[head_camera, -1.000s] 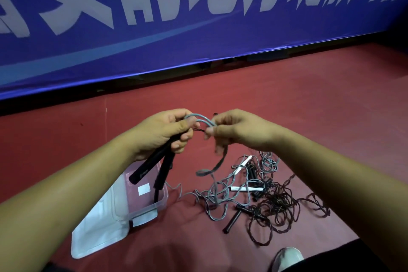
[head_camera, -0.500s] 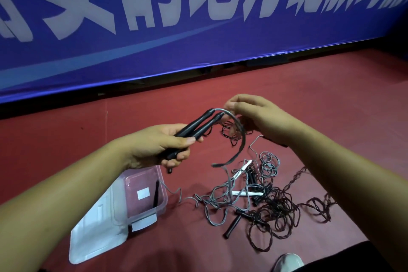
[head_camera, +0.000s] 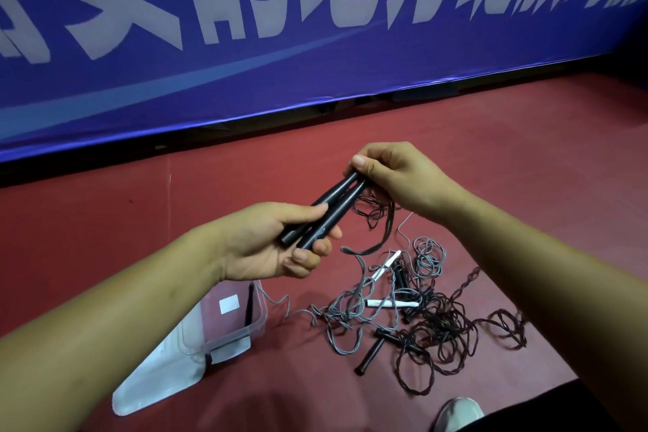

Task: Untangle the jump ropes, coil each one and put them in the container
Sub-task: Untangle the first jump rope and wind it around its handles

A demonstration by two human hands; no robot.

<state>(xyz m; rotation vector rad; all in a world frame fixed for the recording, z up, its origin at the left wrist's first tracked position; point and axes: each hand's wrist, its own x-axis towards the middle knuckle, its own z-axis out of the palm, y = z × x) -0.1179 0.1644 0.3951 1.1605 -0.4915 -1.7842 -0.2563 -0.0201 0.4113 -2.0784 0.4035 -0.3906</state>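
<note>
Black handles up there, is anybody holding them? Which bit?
Yes. The left hand grips the two black handles at their lower ends, and the right hand pinches their upper ends.
</note>
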